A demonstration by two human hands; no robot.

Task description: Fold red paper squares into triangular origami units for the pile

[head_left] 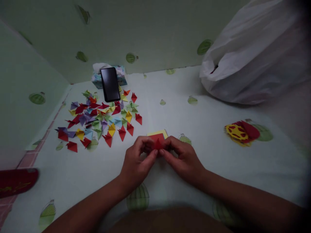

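Observation:
Between my two hands is a small piece of folded red paper (158,144), with a pointed tip standing up. My left hand (138,158) pinches its left side between thumb and fingers. From the other side my right hand (182,158) pinches it too, and the two thumbs nearly meet at the lower edge. Just behind the fingers lies a small stack of square paper (150,133), with yellow and orange-red sheets showing. Part of that stack is hidden by my hands. Many folded paper cranes (97,119) in red, purple, green, yellow and blue are spread at the left.
A black phone (110,84) leans against a tissue box (123,74) behind the cranes. At the back right stands a large white plastic bag (243,61). Red and yellow cut-out pieces (240,132) lie at the right. A dark red object (18,182) enters at the left edge.

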